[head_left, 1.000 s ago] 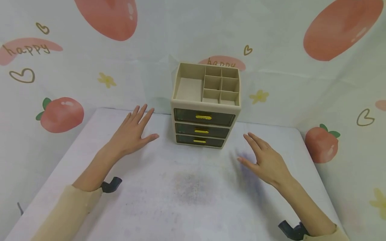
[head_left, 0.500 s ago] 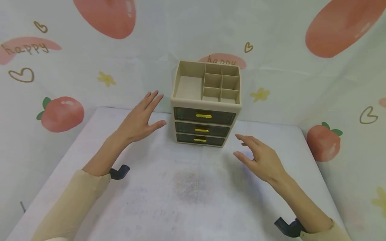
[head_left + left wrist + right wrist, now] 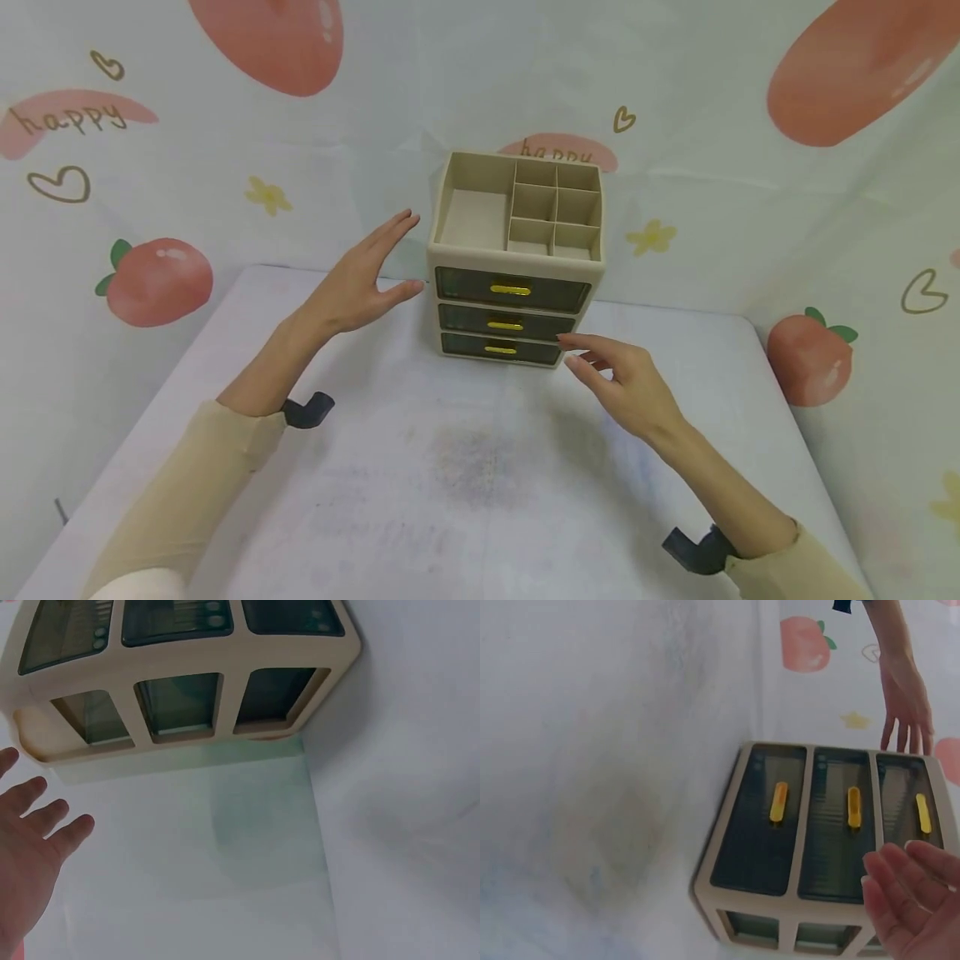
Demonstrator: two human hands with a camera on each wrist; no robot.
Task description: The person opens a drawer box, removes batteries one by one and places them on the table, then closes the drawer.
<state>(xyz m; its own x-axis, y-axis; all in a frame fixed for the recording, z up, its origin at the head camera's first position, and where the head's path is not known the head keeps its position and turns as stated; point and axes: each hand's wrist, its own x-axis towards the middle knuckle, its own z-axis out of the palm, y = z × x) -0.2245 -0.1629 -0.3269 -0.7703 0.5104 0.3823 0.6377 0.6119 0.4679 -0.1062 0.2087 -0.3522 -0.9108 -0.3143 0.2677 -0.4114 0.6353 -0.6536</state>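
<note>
A beige desktop organizer (image 3: 517, 260) stands upright at the back of the table, its three dark see-through drawers pushed in, each with a yellow handle (image 3: 511, 290). Its top has one large compartment and several small ones. My left hand (image 3: 352, 287) hovers at the organizer's left side, fingers extended and thumb spread, holding nothing. In the left wrist view, a gap shows between that hand (image 3: 30, 847) and the organizer's side. My right hand (image 3: 630, 387) is by the lower right front corner, fingers slightly bent and holding nothing; whether its fingertips touch the organizer I cannot tell.
The white table (image 3: 375, 492) has smudges in its middle. Behind it hangs a cloth backdrop (image 3: 360, 108) with printed fruit, hearts and flowers, close to the organizer's back. A black wrist mount (image 3: 309, 410) sticks out from the left wrist, another black mount (image 3: 699, 550) from the right.
My left hand has moved forward and right toward the organizer's side. My right hand has moved left toward its front corner, with the fingers bending more. The organizer has stayed in place.
</note>
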